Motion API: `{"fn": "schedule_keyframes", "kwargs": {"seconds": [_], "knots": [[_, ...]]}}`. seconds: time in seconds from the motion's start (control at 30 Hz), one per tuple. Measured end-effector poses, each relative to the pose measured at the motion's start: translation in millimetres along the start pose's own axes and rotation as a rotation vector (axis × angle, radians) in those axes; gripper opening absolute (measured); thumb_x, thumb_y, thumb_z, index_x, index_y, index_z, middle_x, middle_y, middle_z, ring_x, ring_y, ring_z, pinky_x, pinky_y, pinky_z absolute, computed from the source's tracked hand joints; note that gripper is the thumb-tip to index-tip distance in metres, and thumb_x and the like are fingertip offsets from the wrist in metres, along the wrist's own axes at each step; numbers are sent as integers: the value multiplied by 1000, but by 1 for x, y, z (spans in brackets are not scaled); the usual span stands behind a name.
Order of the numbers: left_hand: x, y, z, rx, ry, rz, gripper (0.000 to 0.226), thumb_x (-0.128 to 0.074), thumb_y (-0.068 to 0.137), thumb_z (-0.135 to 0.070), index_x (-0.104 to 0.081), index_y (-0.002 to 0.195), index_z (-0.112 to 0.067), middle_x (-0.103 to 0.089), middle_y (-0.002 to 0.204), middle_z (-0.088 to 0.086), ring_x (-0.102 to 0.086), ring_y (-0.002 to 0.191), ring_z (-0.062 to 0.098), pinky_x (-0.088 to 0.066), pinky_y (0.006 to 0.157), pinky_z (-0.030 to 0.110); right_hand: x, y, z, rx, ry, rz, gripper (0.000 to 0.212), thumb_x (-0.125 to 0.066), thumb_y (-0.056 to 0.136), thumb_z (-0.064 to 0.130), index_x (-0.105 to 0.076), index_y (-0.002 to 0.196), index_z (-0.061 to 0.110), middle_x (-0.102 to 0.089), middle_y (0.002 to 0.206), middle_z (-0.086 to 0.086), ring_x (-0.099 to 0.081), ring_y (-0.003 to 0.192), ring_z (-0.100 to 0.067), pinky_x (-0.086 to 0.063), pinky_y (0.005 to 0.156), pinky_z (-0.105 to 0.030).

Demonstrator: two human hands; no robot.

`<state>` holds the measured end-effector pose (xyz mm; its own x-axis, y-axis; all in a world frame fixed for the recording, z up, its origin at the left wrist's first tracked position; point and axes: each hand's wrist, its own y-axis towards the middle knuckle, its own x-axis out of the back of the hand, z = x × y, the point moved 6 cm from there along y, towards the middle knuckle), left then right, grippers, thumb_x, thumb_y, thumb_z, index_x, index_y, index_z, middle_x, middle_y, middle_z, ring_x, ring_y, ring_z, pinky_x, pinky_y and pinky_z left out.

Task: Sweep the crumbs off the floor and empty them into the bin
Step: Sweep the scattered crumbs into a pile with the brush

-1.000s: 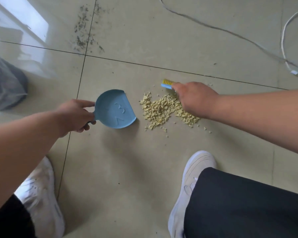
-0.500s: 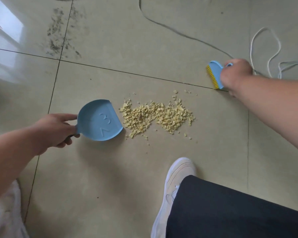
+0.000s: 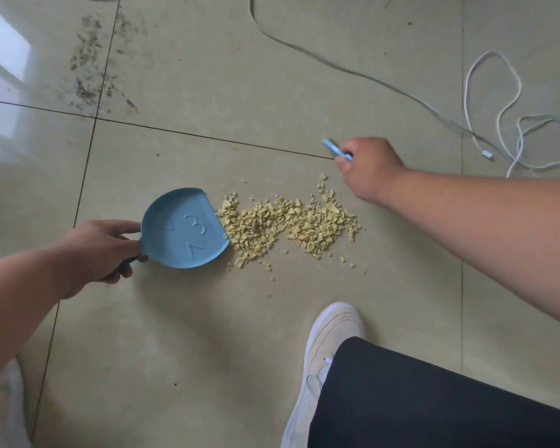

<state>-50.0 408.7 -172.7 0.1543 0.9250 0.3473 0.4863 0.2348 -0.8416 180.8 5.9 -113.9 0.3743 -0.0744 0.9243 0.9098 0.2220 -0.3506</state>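
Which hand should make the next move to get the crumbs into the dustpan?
Right. The right hand holds the brush beyond the far end of the crumbs, ready to sweep them toward the dustpan. The left hand is steadying the dustpan at the pile's edge.

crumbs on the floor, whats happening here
A person is crouched over a pile of yellow crumbs on the tiled floor. The left hand holds a blue dustpan flat on the floor, its open edge against the left side of the pile. The right hand holds a small blue brush just beyond the pile's far right end. The pan looks empty, so the crumbs are not yet swept in. No bin is in view.
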Motion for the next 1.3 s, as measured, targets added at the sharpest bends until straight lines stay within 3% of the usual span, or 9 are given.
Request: {"fn": "schedule_keyframes", "kwargs": {"seconds": [0.27,0.43,0.53,0.63,0.83,0.97,1.07,1.17,1.3], "knots": [[8,-25,6,-34,1,-10,25,-76,92,-9,-84,112,-23,-73,81,10,-58,65,25,-49,62,31,9,-48,47,220,49,81,28,-54,101,31,-74,115,15,-73,108,-13,-64,100,-32,-48,86,-35],[20,-41,16,-58,-11,-24,23,-76,90,-6,-85,101,-24,-72,84,15,-56,64,28,-45,62,29,56,-47,-28,-45,-79,-42,33,-48,103,24,-73,101,2,-71,104,-24,-64,99,-40,-47,82,-37],[21,-40,26,-59,38,-37,21,-77,88,-7,-88,92,-25,-71,77,13,-55,61,27,-44,60,29,40,-72,-81,-238,-155,19,43,-41,106,26,-65,89,-5,-67,103,-32,-64,96,-44,-52,83,-39],[19,-36,34,-49,71,-29,18,-80,89,-10,-88,93,-25,-70,73,11,-54,60,26,-43,59,29,4,-102,-98,-310,-171,144,35,-41,104,22,-67,100,-1,-67,109,-22,-64,101,-39,-55,86,-37],[-1,-32,41,-1,22,-14,19,-78,90,-11,-87,102,-22,-74,82,12,-57,64,25,-49,60,31,-32,-103,-13,-207,-188,362,31,-43,97,7,-69,114,4,-67,115,-14,-64,109,-33,-43,71,-29],[-9,-39,40,1,17,3,22,-74,90,-7,-86,101,-22,-73,83,13,-56,64,25,-47,57,29,-31,-86,38,-145,-154,326,27,-47,98,12,-70,107,0,-58,81,-7,-58,77,-29,-41,57,-24],[-9,-41,40,-4,22,14,20,-73,89,-7,-86,98,-20,-71,82,12,-55,64,25,-46,57,27,-31,-88,78,-11,-189,342,27,-43,99,12,-68,106,5,-66,97,-10,-64,97,-33,-42,63,-27],[-6,-43,39,-5,49,25,17,-75,89,-10,-87,97,-20,-70,78,9,-56,64,25,-48,60,29,-30,-85,86,69,-215,380,26,-42,103,19,-64,94,7,-61,82,-9,-67,94,-37,-39,60,-25],[3,-42,38,-16,72,16,19,-76,88,-10,-87,98,-22,-70,74,8,-56,62,25,-48,58,28,1,-88,47,22,-359,307,28,-44,100,14,-66,115,7,-71,110,-9,-66,105,-31,-38,68,-25]]}}
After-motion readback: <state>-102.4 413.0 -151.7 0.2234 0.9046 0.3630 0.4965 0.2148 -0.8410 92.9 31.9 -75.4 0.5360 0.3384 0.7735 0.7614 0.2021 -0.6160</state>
